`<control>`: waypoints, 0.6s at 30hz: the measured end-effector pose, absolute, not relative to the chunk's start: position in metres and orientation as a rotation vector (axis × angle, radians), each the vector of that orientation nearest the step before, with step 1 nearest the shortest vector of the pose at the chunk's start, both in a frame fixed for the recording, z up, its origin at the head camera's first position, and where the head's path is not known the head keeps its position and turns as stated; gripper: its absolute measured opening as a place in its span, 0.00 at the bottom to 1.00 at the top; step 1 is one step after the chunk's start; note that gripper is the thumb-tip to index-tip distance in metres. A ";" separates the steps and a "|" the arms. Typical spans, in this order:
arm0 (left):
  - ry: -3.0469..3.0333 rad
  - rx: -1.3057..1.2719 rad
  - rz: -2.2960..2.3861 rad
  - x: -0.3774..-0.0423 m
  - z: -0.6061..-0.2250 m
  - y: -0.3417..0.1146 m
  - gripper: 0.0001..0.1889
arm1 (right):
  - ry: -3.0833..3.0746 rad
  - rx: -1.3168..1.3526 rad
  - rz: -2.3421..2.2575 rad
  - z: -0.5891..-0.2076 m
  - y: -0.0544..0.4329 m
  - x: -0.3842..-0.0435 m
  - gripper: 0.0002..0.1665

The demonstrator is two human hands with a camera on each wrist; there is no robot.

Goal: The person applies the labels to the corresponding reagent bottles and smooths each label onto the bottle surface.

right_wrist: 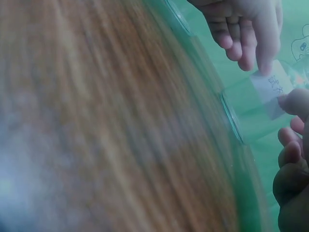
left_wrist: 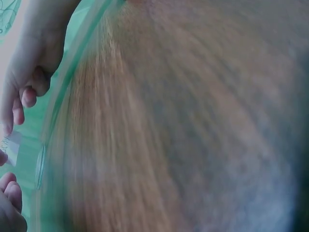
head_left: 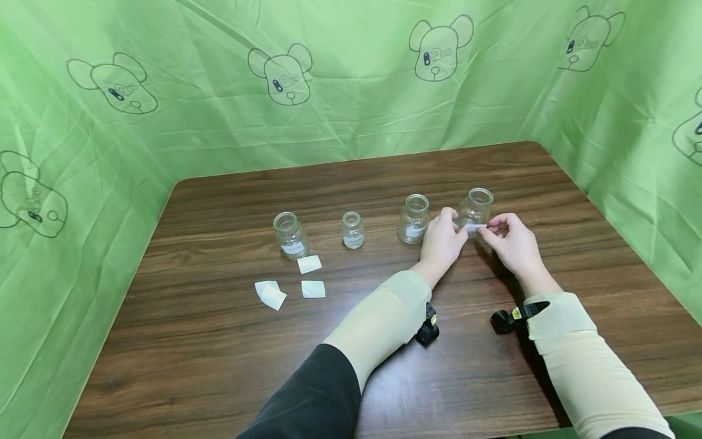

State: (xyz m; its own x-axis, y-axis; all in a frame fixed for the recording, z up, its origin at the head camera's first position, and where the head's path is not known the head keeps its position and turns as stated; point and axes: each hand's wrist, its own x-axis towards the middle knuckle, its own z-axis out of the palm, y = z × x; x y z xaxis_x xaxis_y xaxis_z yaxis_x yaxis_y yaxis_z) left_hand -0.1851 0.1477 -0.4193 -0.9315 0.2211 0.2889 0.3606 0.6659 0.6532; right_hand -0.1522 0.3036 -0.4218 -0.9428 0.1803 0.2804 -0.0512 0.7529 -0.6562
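In the head view my left hand (head_left: 443, 239) is at the left side of the rightmost glass jar (head_left: 479, 198), its thumb at one end of a small white label (head_left: 475, 227). My right hand (head_left: 512, 241) pinches the label's other end between thumb and index finger. The right wrist view has the label (right_wrist: 271, 91), with handwriting on it, in front of the clear jar, a digit of each hand on it. Both hands' other fingers are bent. In the left wrist view the label (left_wrist: 10, 147) is partly cut off at the frame edge.
Left of the hands stand a labelled jar (head_left: 414, 221), a smaller labelled jar (head_left: 353, 231) and another labelled jar (head_left: 290, 236). Several white paper pieces (head_left: 313, 289) lie before the leftmost jar. Green curtains (head_left: 351, 116) enclose the wooden table (head_left: 219, 360).
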 end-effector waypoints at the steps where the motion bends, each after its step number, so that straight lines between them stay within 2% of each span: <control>1: -2.692 -0.495 -1.107 -0.185 -0.419 0.148 0.12 | -2.630 -0.094 0.991 -0.422 0.304 -0.152 0.17; 7: -2.669 -0.568 -1.079 -0.184 -0.418 0.149 0.03 | -2.657 -0.088 0.968 -0.421 0.303 -0.152 0.14; 18: -2.679 -0.552 -1.032 -0.187 -0.418 0.153 0.03 | -2.661 -0.106 0.965 -0.421 0.306 -0.153 0.14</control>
